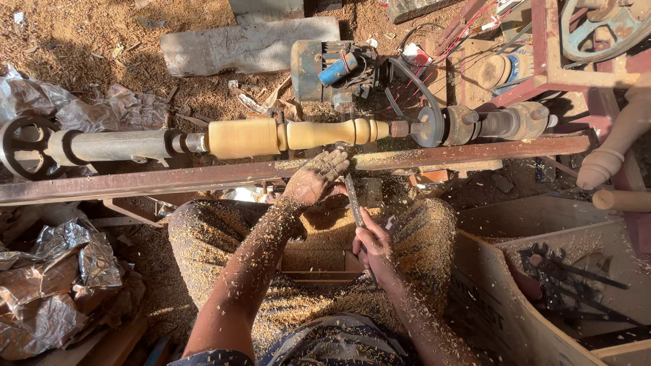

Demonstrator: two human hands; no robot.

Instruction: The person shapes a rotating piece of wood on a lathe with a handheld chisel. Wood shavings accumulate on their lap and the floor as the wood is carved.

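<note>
A pale wooden spindle is mounted crosswise in a lathe, with turned rings near its right end. My left hand, covered in shavings, rests on the rusty tool-rest bar and presses down on the blade of a long chisel. The chisel's tip meets the spindle from below. My right hand grips the chisel's handle end, closer to my body. My lap is strewn with wood shavings.
The lathe's handwheel is at far left, its pulley and belt at right, with a motor behind. A wooden box of dark tools sits at right. Turned wooden legs stand right; crumpled foil lies left.
</note>
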